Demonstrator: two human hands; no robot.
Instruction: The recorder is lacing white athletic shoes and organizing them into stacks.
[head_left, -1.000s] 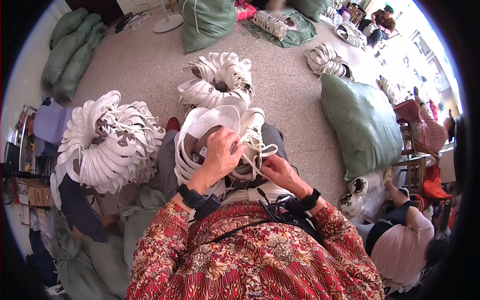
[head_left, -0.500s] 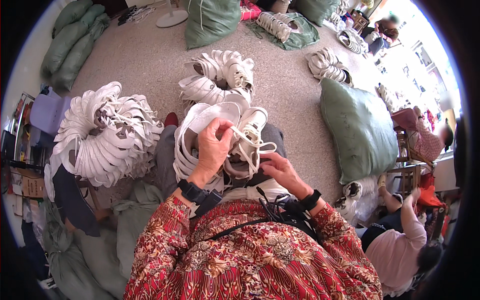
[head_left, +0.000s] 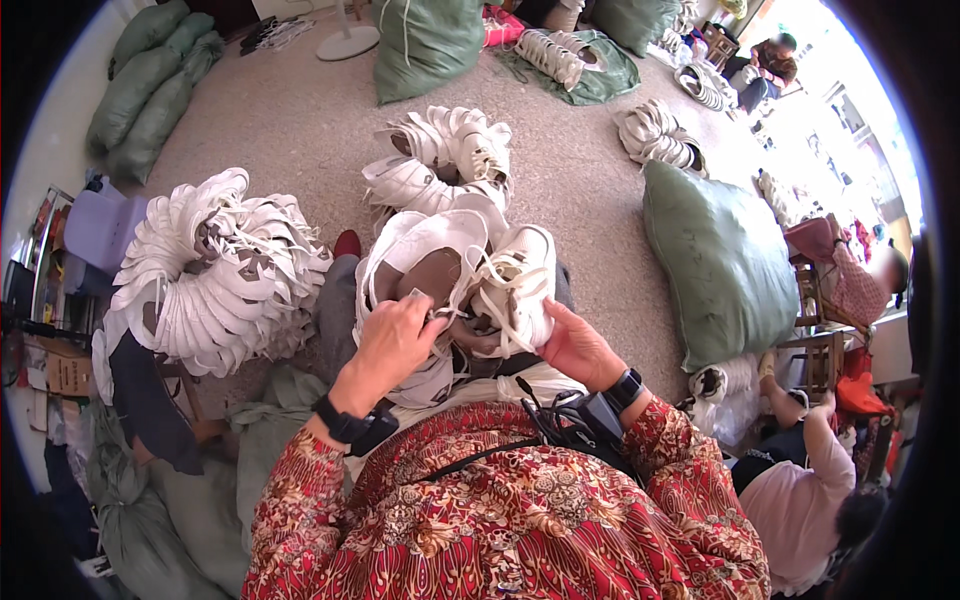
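On my lap lies a stack of white shoe uppers [head_left: 425,255] with tan insides. My left hand [head_left: 392,342] pinches the inner rim of the top upper in this stack. My right hand [head_left: 573,347] holds one white laced upper [head_left: 515,285] from underneath, its laces hanging loose. Both wrists wear black bands, and my sleeves are red patterned.
A large curved pile of white uppers [head_left: 215,275] sits at my left, and a smaller pile [head_left: 445,160] lies ahead on the grey floor. A green sack [head_left: 722,262] lies to the right, with more sacks [head_left: 140,90] at the far left. Another person [head_left: 800,490] sits at the lower right.
My left hand has slid from the top of the stack down to its inner rim. The laced upper has tilted more upright in my right hand.
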